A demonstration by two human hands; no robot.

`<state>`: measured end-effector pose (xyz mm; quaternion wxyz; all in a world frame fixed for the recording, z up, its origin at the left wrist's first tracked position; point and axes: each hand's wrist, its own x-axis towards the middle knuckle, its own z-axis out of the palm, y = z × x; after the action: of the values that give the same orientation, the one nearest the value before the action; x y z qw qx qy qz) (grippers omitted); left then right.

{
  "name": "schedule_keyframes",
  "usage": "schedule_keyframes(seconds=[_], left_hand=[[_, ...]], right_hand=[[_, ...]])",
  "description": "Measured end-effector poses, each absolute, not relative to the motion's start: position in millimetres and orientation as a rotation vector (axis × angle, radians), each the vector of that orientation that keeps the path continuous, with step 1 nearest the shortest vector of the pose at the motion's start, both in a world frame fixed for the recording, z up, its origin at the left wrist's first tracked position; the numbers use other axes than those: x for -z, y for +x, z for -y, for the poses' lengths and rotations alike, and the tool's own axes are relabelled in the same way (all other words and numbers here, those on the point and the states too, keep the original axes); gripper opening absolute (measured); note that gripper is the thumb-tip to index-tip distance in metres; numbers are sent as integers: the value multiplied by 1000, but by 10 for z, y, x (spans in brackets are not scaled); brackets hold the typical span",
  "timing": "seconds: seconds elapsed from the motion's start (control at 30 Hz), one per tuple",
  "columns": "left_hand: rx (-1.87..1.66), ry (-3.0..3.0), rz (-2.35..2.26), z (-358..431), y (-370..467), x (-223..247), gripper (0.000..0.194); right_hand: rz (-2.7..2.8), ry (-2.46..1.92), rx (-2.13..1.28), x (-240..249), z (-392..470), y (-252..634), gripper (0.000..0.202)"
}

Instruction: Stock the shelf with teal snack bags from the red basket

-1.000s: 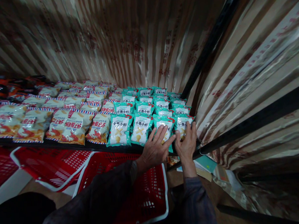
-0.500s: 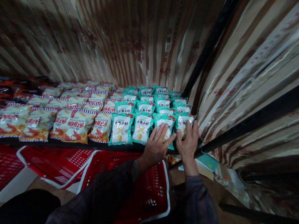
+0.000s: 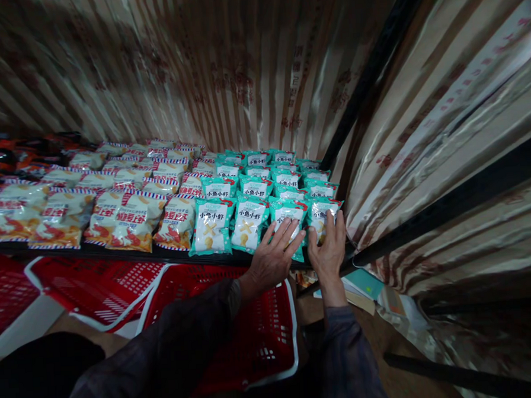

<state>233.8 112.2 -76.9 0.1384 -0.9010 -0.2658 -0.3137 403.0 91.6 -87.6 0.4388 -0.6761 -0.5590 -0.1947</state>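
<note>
Teal-and-white snack bags point(image 3: 249, 222) stand in rows at the right end of a black shelf. My left hand point(image 3: 272, 256) lies with outstretched fingers on the lower front of the third teal bag point(image 3: 288, 211) in the front row. On the rightmost front bag point(image 3: 323, 208) rests my right hand point(image 3: 328, 249), its fingers up along the bag's face and the thumb apart at its left side. Both bags are upright and partly covered by my fingers. Neither hand is closed round a bag.
White snack bags with striped edges point(image 3: 131, 222) fill the shelf's middle, and orange-and-black packs point(image 3: 23, 155) its left end. Red baskets point(image 3: 255, 342) sit below the shelf edge point(image 3: 112, 253). Black metal posts point(image 3: 374, 68) and striped curtains point(image 3: 259, 74) border the shelf behind and at right.
The whole view has shifted slightly, so the shelf and bags sit a little further left and up. Both hands stay on the same two teal bags, with hardly any movement against them.
</note>
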Motion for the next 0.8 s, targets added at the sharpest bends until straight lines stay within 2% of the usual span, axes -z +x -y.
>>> schedule_keyframes(seconds=[0.3, 0.57, 0.8], left_hand=[[942, -2595, 754, -1136, 2349, 803, 47], [895, -2598, 744, -1088, 2315, 785, 58], [858, -2644, 760, -1068, 2299, 767, 56]], right_hand=[[1392, -1686, 486, 875, -911, 4033, 58], [1435, -1680, 560, 900, -903, 4066, 61], [1438, -1663, 633, 895, -888, 4065, 61]])
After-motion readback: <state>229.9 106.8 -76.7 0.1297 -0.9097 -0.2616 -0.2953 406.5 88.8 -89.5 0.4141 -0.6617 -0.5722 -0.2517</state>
